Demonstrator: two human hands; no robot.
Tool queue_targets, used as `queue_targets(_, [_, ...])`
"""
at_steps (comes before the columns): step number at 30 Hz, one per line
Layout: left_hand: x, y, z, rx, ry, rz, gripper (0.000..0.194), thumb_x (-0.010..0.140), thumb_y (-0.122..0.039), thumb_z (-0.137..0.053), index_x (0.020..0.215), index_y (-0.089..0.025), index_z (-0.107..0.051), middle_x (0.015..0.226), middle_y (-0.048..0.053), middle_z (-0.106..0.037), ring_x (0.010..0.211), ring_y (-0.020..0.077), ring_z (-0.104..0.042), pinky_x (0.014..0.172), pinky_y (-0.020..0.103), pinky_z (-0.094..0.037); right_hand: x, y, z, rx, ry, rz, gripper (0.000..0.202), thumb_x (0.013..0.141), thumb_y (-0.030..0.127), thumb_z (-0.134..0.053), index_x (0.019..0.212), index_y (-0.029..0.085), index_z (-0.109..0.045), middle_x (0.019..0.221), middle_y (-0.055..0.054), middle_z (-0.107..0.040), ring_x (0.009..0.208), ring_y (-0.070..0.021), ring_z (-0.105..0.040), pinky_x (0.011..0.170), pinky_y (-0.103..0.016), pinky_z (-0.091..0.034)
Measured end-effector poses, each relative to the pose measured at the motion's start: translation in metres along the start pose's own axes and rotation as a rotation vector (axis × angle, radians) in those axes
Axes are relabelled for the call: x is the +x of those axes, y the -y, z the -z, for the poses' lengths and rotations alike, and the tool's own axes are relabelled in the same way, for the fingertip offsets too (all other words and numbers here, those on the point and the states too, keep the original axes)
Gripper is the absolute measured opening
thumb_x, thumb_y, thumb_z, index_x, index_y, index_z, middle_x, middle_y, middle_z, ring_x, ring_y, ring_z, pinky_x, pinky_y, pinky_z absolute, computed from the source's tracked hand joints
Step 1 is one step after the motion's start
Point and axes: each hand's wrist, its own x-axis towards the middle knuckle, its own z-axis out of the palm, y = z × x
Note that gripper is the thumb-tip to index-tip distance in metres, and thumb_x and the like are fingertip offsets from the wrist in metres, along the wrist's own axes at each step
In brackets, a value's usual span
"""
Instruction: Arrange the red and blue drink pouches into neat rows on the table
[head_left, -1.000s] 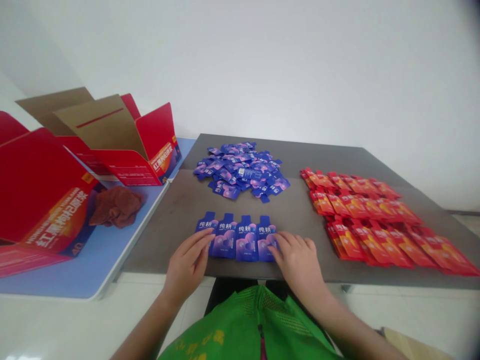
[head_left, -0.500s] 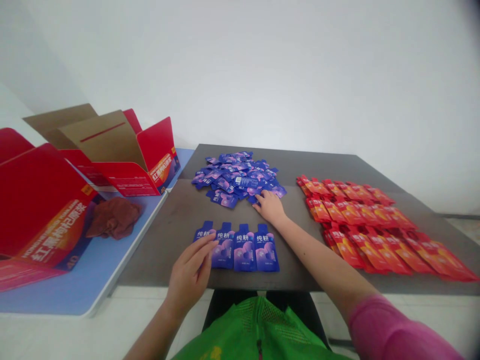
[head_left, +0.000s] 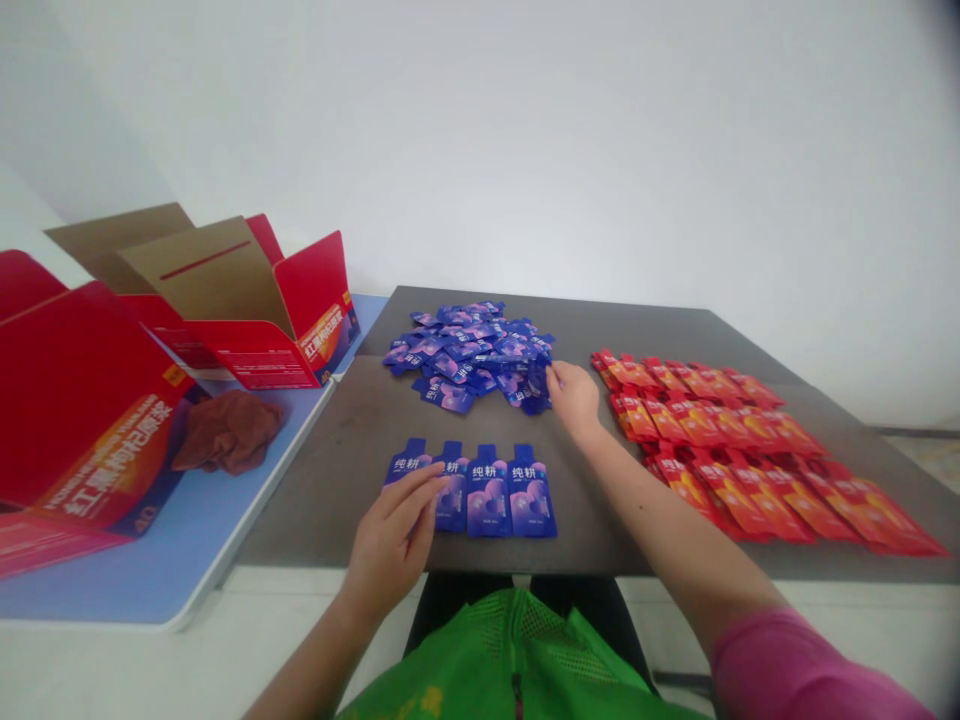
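At the right edge of a heap of blue-purple pouches (head_left: 457, 345), my right hand (head_left: 576, 400) is closed in a pinch on one blue pouch (head_left: 537, 380), which is tilted and slightly blurred. Nearer to me, several blue pouches stand side by side in a row (head_left: 488, 495), lying flat with their spout ends pointing away. My left hand (head_left: 396, 530) hovers over the left end of this row with its fingers stretched out, partly covering the two leftmost pouches. Nothing shows in its grasp.
Red-orange pouches (head_left: 701, 425) lie in overlapping rows on the right of the dark table (head_left: 315, 500). To the left, a blue-topped table (head_left: 202, 560) carries open red cartons (head_left: 251, 350) and a crumpled brown cloth (head_left: 229, 432). A white wall stands behind.
My right hand has moved right and slightly away, from the heap's front to its right edge, lifting a pouch. My left hand has shifted slightly right over the row.
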Motion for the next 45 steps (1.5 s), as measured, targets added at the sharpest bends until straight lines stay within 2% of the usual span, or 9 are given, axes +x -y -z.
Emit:
queue_targets(4, [0.02,-0.016,-0.012,0.005,0.028,-0.015,0.035,0.093,-0.015,-0.049,0.127,-0.022,-0.055,0.128,0.008,-0.062,0.118,0.0187,-0.058,0.102,0.036,-0.047,0.005,0.017,0.05,0.351,-0.147,-0.183,0.034,0.09,0.033,-0.046,0.061,0.018,-0.056,0.056,0.003,-0.054,0.058,-0.0129,-0.047,0.058,-0.024,-0.032])
queue_targets(10, [0.051,-0.046,-0.055,0.098,0.05,0.056,0.076,0.09,-0.039,-0.058,0.149,-0.008,-0.021,0.149,0.024,-0.037,0.139,0.0321,-0.036,0.109,0.049,-0.04,-0.033,0.072,0.103,0.729,-0.119,-0.26,0.031,0.086,0.035,-0.055,0.06,0.019,-0.056,0.054,0.005,-0.053,0.054,-0.0113,-0.049,0.055,-0.023,-0.036])
queue_targets(15, [0.06,-0.056,-0.073,-0.045,0.072,0.188,0.053,0.095,-0.022,-0.044,0.145,-0.01,-0.031,0.144,0.021,-0.046,0.133,0.0286,-0.046,0.107,0.046,-0.043,-0.072,0.088,0.108,1.047,-0.023,-0.36,0.028,0.086,0.045,-0.059,0.077,0.02,-0.067,0.071,0.001,-0.066,0.06,-0.0131,-0.056,0.062,-0.026,-0.046])
queue_targets(19, [0.055,-0.066,-0.069,-0.543,0.214,0.401,0.037,0.1,-0.029,-0.033,0.132,-0.017,-0.048,0.127,0.013,-0.063,0.109,0.0231,-0.066,0.096,0.039,-0.052,-0.098,0.078,0.101,1.103,-0.013,-0.494,0.04,0.081,0.049,-0.065,0.113,0.025,-0.066,0.11,-0.004,-0.069,0.09,-0.0173,-0.063,0.082,-0.032,-0.05])
queue_targets(23, [0.043,-0.083,-0.072,-1.012,0.489,0.581,0.035,0.1,-0.036,-0.035,0.122,-0.017,-0.053,0.109,0.009,-0.071,0.084,0.0202,-0.073,0.079,0.034,-0.06,-0.123,0.065,0.094,1.118,0.23,-0.67,0.035,0.074,0.052,-0.071,0.089,0.02,-0.072,0.076,-0.001,-0.068,0.063,-0.0139,-0.058,0.059,-0.026,-0.047])
queue_targets(26, [0.034,-0.088,-0.072,-0.917,0.649,0.491,0.03,0.098,-0.035,-0.041,0.115,-0.018,-0.058,0.098,0.008,-0.074,0.086,0.0205,-0.072,0.08,0.034,-0.058,-0.135,0.048,0.094,1.181,0.189,-0.786,0.035,0.07,0.052,-0.075,0.075,0.018,-0.07,0.066,0.0,-0.065,0.056,-0.0125,-0.054,0.056,-0.025,-0.045])
queue_targets(29, [0.027,-0.078,-0.066,-0.674,0.577,0.378,0.029,0.096,-0.031,-0.047,0.12,-0.021,-0.059,0.104,0.006,-0.073,0.098,0.0207,-0.069,0.091,0.036,-0.053,-0.143,0.019,0.093,1.11,0.077,-0.879,0.036,0.063,0.052,-0.079,0.072,0.018,-0.069,0.068,0.0,-0.066,0.059,-0.0135,-0.055,0.059,-0.026,-0.045])
queue_targets(34, [0.019,-0.055,-0.057,-0.534,0.318,0.366,0.027,0.097,-0.025,-0.044,0.118,-0.021,-0.061,0.097,0.004,-0.074,0.092,0.0182,-0.07,0.088,0.034,-0.054,-0.157,-0.012,0.079,0.888,0.313,-0.909,0.039,0.065,0.055,-0.074,0.071,0.017,-0.07,0.061,0.001,-0.065,0.058,-0.0158,-0.057,0.06,-0.027,-0.044])
queue_targets(45, [0.008,-0.044,-0.053,-0.456,0.285,0.339,0.024,0.097,-0.024,-0.046,0.112,-0.022,-0.064,0.094,0.003,-0.074,0.087,0.0171,-0.07,0.082,0.031,-0.056,-0.169,-0.001,0.061,-0.237,0.386,-0.418,0.041,0.091,0.052,-0.049,0.1,0.018,-0.071,0.094,-0.013,-0.073,0.084,-0.0269,-0.068,0.069,-0.033,-0.046])
